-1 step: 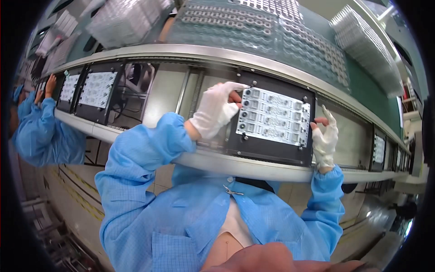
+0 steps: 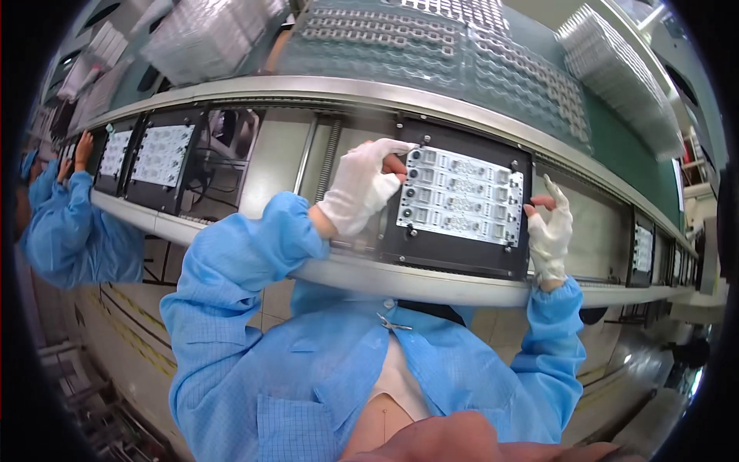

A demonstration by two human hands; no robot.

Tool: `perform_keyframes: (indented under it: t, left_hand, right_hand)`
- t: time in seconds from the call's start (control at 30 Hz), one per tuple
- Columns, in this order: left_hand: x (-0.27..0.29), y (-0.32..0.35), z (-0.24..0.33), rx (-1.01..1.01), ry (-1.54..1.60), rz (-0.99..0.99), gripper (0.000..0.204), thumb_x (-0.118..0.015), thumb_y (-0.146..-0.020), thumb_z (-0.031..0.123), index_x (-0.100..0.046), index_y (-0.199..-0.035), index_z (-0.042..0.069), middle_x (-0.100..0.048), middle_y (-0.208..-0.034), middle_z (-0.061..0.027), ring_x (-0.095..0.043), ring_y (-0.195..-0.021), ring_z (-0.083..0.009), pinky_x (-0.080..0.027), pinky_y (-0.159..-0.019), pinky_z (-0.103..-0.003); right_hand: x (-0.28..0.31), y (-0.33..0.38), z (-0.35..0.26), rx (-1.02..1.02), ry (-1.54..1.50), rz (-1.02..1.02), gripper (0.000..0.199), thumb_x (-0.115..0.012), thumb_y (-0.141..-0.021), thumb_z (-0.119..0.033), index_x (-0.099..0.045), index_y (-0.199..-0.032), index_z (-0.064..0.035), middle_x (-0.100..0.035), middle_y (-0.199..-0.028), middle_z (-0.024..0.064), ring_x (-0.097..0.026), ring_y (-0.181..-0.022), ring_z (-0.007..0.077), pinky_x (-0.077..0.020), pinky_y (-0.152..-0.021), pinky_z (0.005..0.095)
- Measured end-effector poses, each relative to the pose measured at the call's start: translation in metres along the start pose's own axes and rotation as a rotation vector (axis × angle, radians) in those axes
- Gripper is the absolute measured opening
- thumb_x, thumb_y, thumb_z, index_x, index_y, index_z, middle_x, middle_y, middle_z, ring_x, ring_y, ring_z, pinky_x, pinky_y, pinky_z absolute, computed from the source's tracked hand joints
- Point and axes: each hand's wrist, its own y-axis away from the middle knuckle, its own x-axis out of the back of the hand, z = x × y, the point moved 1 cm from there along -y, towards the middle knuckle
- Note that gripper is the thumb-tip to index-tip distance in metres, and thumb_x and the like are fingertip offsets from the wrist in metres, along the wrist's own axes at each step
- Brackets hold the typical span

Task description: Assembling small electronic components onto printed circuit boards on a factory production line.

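Observation:
A white circuit panel (image 2: 460, 196) with rows of small parts lies in a black carrier (image 2: 462, 260) on the conveyor line in front of me. My left hand (image 2: 360, 192), in a white glove, curls its fingers and thumb around the panel's upper left corner. My right hand (image 2: 550, 227), also gloved, is at the carrier's right edge with fingers spread, the thumb tip touching the panel's right side. Both blue sleeves reach over the metal front rail (image 2: 416, 281).
Two more black carriers with white panels (image 2: 162, 154) (image 2: 115, 152) sit further left on the line, and another carrier (image 2: 643, 248) to the right. A co-worker in blue (image 2: 69, 223) works at the far left. Stacks of clear trays (image 2: 208, 35) (image 2: 623, 69) stand on the green shelf behind the line.

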Motion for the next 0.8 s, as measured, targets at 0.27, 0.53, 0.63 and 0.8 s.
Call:
perform_keyframes:
  t: [0.27,0.53,0.63,0.8]
  left_hand:
    - [0.012,-0.003,0.002,-0.098,0.018,-0.234,0.041,-0.064,-0.085,-0.002,-0.064,-0.126,0.005,-0.067,-0.095,-0.0088,-0.066,-0.086,-0.0150,-0.054,-0.080,-0.028]
    - [0.024,0.014,0.000,0.218,-0.010,-0.088,0.043,-0.060,-0.087,0.003,-0.058,-0.130,0.007,-0.066,-0.093,-0.0116,-0.067,-0.081,-0.0221,-0.055,-0.072,-0.033]
    - [0.021,0.016,-0.004,0.296,0.228,-0.095,0.047,-0.056,-0.087,0.005,-0.055,-0.134,0.008,-0.068,-0.096,-0.0108,-0.069,-0.085,-0.0194,-0.056,-0.070,-0.031]
    - [0.013,0.011,-0.009,0.331,0.382,-0.314,0.047,-0.058,-0.092,0.005,-0.052,-0.138,0.002,-0.066,-0.112,-0.0139,-0.065,-0.104,-0.0175,-0.054,-0.095,-0.029]
  right_hand:
    - [0.008,-0.008,-0.014,-0.144,-0.200,-0.141,0.057,-0.067,-0.084,-0.006,-0.054,-0.138,0.0010,-0.071,-0.090,0.0083,-0.062,-0.087,0.0135,-0.0497,-0.085,0.0291]
    - [0.035,-0.011,-0.021,-0.029,-0.253,-0.171,0.053,-0.065,-0.091,-0.014,-0.053,-0.140,-0.0015,-0.068,-0.104,0.0071,-0.060,-0.093,0.0119,-0.0476,-0.087,0.0270]
    - [0.027,0.002,-0.043,-0.132,-0.265,-0.277,0.042,-0.064,-0.091,-0.009,-0.059,-0.132,0.0000,-0.067,-0.106,0.0063,-0.060,-0.095,0.0138,-0.0477,-0.088,0.0293]
    - [-0.028,0.015,-0.105,0.429,-0.207,-0.468,0.049,-0.061,-0.082,0.007,-0.062,-0.129,-0.0055,-0.070,-0.093,0.0140,-0.065,-0.091,0.0304,-0.0507,-0.087,0.0380]
